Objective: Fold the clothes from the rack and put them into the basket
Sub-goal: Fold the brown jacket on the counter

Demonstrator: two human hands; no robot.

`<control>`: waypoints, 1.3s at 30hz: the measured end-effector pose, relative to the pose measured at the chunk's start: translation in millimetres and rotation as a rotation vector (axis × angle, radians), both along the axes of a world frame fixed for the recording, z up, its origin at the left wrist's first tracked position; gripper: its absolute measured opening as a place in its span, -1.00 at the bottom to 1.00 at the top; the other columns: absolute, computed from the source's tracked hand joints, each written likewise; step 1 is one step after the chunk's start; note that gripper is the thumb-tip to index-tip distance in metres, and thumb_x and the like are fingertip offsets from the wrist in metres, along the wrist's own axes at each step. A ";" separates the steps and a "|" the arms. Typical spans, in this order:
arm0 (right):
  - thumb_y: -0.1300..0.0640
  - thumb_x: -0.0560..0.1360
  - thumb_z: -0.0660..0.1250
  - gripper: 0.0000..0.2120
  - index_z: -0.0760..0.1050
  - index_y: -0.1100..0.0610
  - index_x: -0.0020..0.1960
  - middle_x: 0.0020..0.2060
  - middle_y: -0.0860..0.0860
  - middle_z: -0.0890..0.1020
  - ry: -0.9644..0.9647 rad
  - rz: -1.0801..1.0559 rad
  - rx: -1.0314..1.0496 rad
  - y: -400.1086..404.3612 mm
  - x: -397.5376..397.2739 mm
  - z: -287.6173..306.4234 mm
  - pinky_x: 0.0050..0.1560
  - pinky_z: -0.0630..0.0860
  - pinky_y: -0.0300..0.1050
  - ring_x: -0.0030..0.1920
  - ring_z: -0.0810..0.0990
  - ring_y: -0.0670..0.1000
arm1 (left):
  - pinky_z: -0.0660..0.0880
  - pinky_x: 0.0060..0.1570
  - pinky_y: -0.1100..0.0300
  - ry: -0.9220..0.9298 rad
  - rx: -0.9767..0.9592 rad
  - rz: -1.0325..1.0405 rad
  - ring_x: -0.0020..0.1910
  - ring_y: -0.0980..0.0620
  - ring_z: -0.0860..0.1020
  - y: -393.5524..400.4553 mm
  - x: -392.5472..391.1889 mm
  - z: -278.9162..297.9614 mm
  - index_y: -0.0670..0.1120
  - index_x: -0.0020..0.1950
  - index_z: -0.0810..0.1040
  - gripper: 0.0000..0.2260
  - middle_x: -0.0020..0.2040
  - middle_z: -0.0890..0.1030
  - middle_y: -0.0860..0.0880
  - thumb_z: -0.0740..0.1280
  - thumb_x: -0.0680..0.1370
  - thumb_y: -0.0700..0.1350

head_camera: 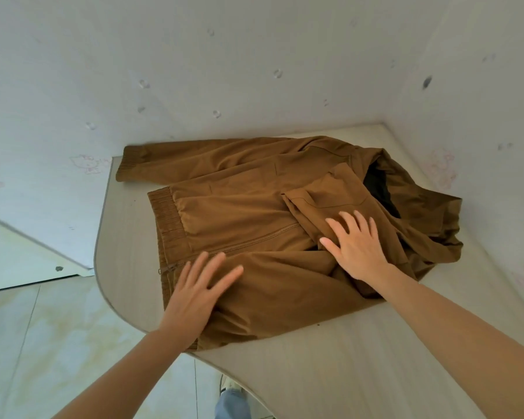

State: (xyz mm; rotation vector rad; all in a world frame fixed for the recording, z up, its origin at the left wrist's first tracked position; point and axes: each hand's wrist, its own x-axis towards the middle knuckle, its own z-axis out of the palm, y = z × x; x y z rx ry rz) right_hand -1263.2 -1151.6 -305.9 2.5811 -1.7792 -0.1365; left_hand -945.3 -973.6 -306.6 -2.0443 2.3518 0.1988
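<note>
Brown jacket (254,225) flat on table (330,358), zipped, mid-fold; left hand (194,294) and right hand (357,246) pressing with spread straight fingers, gripping nothing; next likely: folding far sleeve (194,160) inward.

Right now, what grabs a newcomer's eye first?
A brown zip-up jacket lies spread across the pale table in the room's corner, hood toward the right. The left hand rests flat near the zipper's lower end, and the right hand presses a folded-in part near the hood.
</note>
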 end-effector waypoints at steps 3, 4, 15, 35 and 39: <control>-0.49 0.39 -0.28 -0.25 -0.10 -0.25 0.52 0.56 -0.08 -0.07 0.023 -0.139 0.358 -3.6 -21.8 -12.8 0.42 0.00 0.37 0.53 -0.05 0.24 | 0.02 0.47 -0.15 -0.043 0.162 -0.025 0.53 -0.02 0.11 -0.5 0.7 -11.4 0.21 0.50 0.21 -0.55 0.53 0.27 0.05 0.16 0.61 -0.01; -0.50 0.38 -0.25 -0.24 -0.16 -0.27 0.52 0.56 -0.10 -0.12 0.036 -0.187 0.403 -2.1 -26.0 -13.8 0.41 0.03 0.38 0.53 -0.07 0.24 | 0.07 0.46 -0.14 -0.039 0.181 0.028 0.51 0.00 0.20 2.3 0.2 -11.8 0.21 0.48 0.27 -0.60 0.50 0.33 0.07 0.00 0.64 0.10; -0.39 0.50 -0.02 -0.27 -0.19 -0.12 0.53 0.53 0.19 -0.14 0.228 -0.452 0.539 55.6 -47.2 -7.0 0.24 0.41 0.34 0.37 0.31 0.38 | 0.17 0.42 -0.14 -0.077 0.280 -0.005 0.50 0.06 0.18 22.0 5.1 -10.9 0.23 0.49 0.23 -0.41 0.50 0.29 0.15 0.08 0.47 0.36; -0.02 0.61 0.15 -0.70 0.50 0.18 0.08 -0.12 0.09 0.65 -0.220 -0.358 0.643 -66.9 -22.6 84.3 -0.11 0.60 -0.10 -0.17 0.63 0.03 | 0.43 -0.02 0.19 0.678 0.025 0.599 -0.04 0.03 0.53 -181.9 7.9 60.2 -0.05 0.08 0.55 -0.89 -0.04 0.58 0.01 0.28 0.58 -0.15; 0.05 0.61 0.19 -0.78 0.53 0.16 0.08 -0.04 0.08 0.63 -0.304 -0.309 0.411 -123.3 -22.9 77.9 -0.15 0.45 -0.22 -0.11 0.56 -0.01 | 0.48 0.05 0.03 0.831 0.066 0.979 -0.02 -0.06 0.48 -242.7 37.1 48.3 -0.10 0.08 0.49 -0.86 -0.01 0.51 -0.10 0.34 0.53 -0.15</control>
